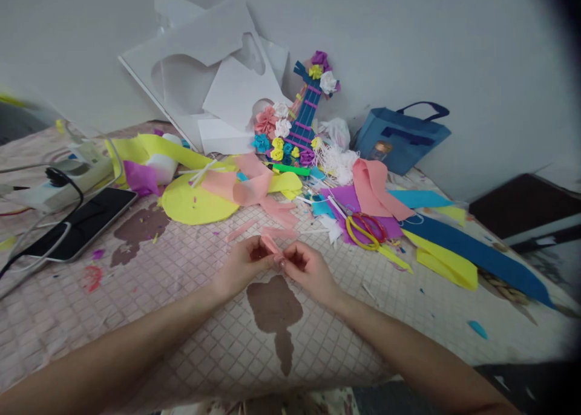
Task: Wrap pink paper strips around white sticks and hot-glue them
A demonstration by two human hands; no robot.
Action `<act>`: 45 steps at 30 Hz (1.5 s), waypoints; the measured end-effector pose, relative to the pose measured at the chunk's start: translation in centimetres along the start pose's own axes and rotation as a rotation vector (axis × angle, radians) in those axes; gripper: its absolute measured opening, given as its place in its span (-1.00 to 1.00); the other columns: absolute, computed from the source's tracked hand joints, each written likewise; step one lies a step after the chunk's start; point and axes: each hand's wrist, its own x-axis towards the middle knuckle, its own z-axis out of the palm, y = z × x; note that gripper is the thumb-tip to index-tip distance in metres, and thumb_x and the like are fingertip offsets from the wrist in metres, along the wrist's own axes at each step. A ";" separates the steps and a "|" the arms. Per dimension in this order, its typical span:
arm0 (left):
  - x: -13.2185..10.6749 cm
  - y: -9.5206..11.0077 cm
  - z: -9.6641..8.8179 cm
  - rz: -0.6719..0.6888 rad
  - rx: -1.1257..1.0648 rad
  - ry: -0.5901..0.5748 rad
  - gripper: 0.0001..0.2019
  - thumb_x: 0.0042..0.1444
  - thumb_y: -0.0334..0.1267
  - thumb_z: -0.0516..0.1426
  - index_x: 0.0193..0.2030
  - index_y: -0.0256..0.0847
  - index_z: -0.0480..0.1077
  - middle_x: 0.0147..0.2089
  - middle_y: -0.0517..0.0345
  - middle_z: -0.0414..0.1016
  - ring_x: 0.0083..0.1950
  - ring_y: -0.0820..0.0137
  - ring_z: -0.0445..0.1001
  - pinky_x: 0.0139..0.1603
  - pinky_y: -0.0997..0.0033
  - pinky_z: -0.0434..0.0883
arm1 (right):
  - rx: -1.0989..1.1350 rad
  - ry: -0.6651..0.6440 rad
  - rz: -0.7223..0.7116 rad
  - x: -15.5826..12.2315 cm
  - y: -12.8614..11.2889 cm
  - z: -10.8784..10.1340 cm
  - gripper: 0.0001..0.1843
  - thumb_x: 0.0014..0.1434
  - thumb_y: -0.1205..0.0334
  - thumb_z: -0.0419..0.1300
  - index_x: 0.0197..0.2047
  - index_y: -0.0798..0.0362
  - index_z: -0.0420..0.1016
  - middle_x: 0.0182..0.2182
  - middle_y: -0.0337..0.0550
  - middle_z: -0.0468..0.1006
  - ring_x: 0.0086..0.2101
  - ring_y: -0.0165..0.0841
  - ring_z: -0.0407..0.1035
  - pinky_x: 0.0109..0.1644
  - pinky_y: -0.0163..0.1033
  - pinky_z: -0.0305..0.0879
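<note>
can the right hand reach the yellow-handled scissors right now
Probably yes: the yellow-handled scissors lie near the right hand, with nothing tall between. But that hand is pinching a pink piece, so it would likely have to let go first.

Premises appear to be a domestic room used for handicraft, evidenced by a cloth-covered tabletop (pixel 218 348) bearing scissors (pixel 370 244), coloured paper (pixel 374 188), a flower-trimmed model guitar (pixel 305 115), a phone (pixel 86 224) and a power strip (pixel 45 197).
</note>
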 end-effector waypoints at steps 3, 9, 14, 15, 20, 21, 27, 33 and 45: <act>0.0 -0.2 -0.1 -0.033 0.032 0.019 -0.76 -0.05 -0.15 0.27 -0.40 -0.30 0.40 -0.41 0.16 0.45 -0.36 0.44 0.40 -0.30 0.46 0.36 | -0.031 -0.036 -0.033 -0.1 -0.2 0.0 -0.84 0.12 0.16 0.20 -0.36 0.07 0.35 -0.45 -0.27 0.40 -0.42 -0.45 0.29 -0.36 -0.34 0.21; 0.1 0.0 -0.3 -0.083 0.020 -0.013 -0.78 -0.05 -0.15 0.26 -0.38 -0.28 0.43 -0.41 0.17 0.47 -0.38 0.46 0.41 -0.33 0.48 0.35 | 0.121 -0.134 0.083 0.3 -0.2 -0.6 -0.69 0.19 -0.01 0.12 -0.41 0.05 0.32 -0.57 -0.31 0.34 -0.57 -0.49 0.23 -0.49 -0.36 0.18; 0.0 -0.3 -0.3 -0.141 -0.060 -0.051 -0.80 -0.02 -0.19 0.26 -0.31 -0.27 0.44 -0.33 0.12 0.52 -0.34 0.45 0.44 -0.28 0.46 0.37 | 0.070 -0.102 0.067 0.4 0.2 -0.8 -0.69 0.21 0.00 0.10 -0.41 0.06 0.34 -0.55 -0.28 0.38 -0.55 -0.48 0.23 -0.48 -0.37 0.17; 0.1 -0.5 -0.3 -0.150 -0.080 -0.049 -0.80 -0.02 -0.20 0.26 -0.30 -0.28 0.44 -0.31 0.11 0.52 -0.33 0.45 0.44 -0.27 0.47 0.37 | 0.051 -0.089 0.057 0.4 0.1 -0.8 -0.70 0.21 0.02 0.10 -0.42 0.06 0.34 -0.55 -0.28 0.38 -0.54 -0.48 0.23 -0.48 -0.37 0.16; 0.2 -1.0 -0.4 -0.159 -0.142 -0.064 -0.74 -0.03 -0.19 0.28 -0.27 -0.32 0.42 -0.29 0.08 0.50 -0.33 0.48 0.42 -0.30 0.49 0.36 | -0.015 -0.056 0.027 0.3 -0.4 -0.8 -0.73 0.22 0.07 0.09 -0.43 0.06 0.34 -0.56 -0.30 0.35 -0.53 -0.47 0.23 -0.46 -0.36 0.15; 0.2 -1.0 -0.4 -0.161 -0.140 -0.065 -0.72 -0.04 -0.17 0.28 -0.27 -0.32 0.42 -0.29 0.08 0.49 -0.34 0.49 0.42 -0.32 0.49 0.36 | -0.030 -0.050 0.020 0.2 -0.5 -0.7 -0.74 0.21 0.08 0.09 -0.42 0.06 0.35 -0.56 -0.30 0.35 -0.52 -0.47 0.23 -0.45 -0.36 0.15; 0.0 -0.9 -0.5 -0.201 -0.135 -0.023 -0.72 -0.02 -0.12 0.27 -0.32 -0.32 0.40 -0.35 0.10 0.48 -0.39 0.50 0.41 -0.35 0.50 0.37 | -0.069 -0.039 -0.001 0.1 -0.6 -0.7 -0.73 0.22 0.08 0.09 -0.44 0.05 0.35 -0.57 -0.29 0.34 -0.52 -0.46 0.22 -0.44 -0.35 0.14; -0.1 -0.7 -0.4 -0.217 -0.216 -0.038 -0.78 0.00 -0.21 0.27 -0.28 -0.32 0.45 -0.29 0.07 0.51 -0.32 0.48 0.45 -0.27 0.49 0.39 | 0.007 -0.046 0.037 0.3 -0.2 -0.8 -0.72 0.21 0.05 0.10 -0.43 0.05 0.34 -0.58 -0.31 0.33 -0.55 -0.47 0.20 -0.49 -0.36 0.14; 0.3 -1.0 -0.6 -0.219 -0.267 -0.041 -0.71 -0.14 -0.27 0.34 -0.30 -0.31 0.39 -0.38 0.12 0.52 -0.40 0.49 0.47 -0.32 0.48 0.38 | -0.143 -0.042 0.005 0.7 0.4 -1.4 -0.76 0.20 0.14 0.07 -0.46 0.05 0.29 -0.58 -0.32 0.28 -0.54 -0.46 0.17 -0.48 -0.35 0.10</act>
